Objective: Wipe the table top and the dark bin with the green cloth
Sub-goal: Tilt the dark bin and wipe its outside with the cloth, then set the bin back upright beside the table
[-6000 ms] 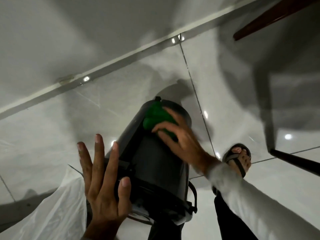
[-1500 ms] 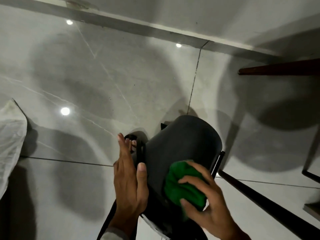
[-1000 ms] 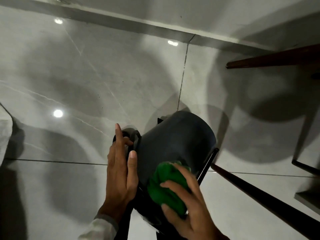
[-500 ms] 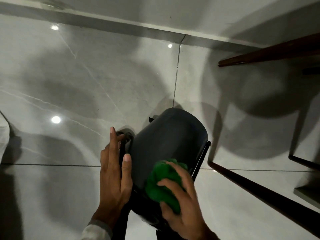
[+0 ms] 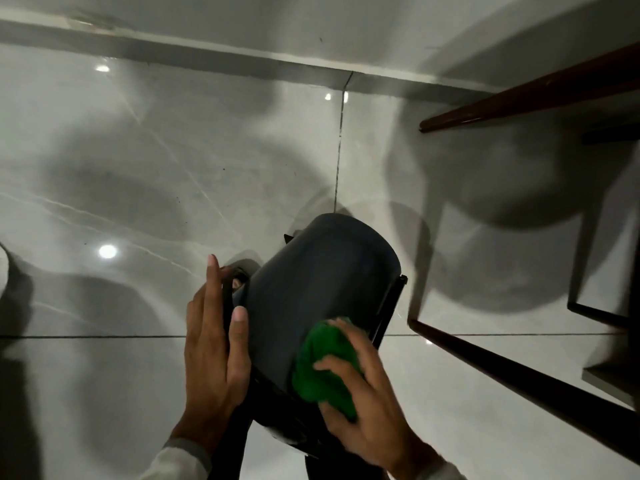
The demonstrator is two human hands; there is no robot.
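Right hand [image 5: 367, 393]: head view; fingers curled over the green cloth [image 5: 323, 368], pressing it flat against the dark bin's side wall, at the bin's near right part. Light sleeve cuff at the wrist.
Left hand [image 5: 213, 344]: open, fingers straight and together, palm laid flat on the bin's left flank, bracing it; thumb lies along the wall. Fingertips reach the black handle loop [image 5: 227, 296] on the bin's left side. Not clenched round anything I can make out.
Green cloth: bunched, bright green, partly covered by the right fingers; in contact with the bin wall, near the bin's lower end as seen in frame.
Dark bin [image 5: 322, 285]: dark grey, round, tipped over, its far end pointing away from the camera toward the wall. Thin black rod [image 5: 388, 313] runs along its right side. Whether its far edge touches the floor, cannot tell.
Floor [image 5: 145, 174]: glossy pale tiles with dark grout lines and spots of reflected light, under and around the bin.
Wall base [image 5: 173, 51]: pale skirting strip, well beyond the bin's far end.
Wooden furniture legs [image 5: 519, 368]: dark reddish, right of the bin, apart from it; heavy shadows beneath.
Table top: none identifiable in this view.
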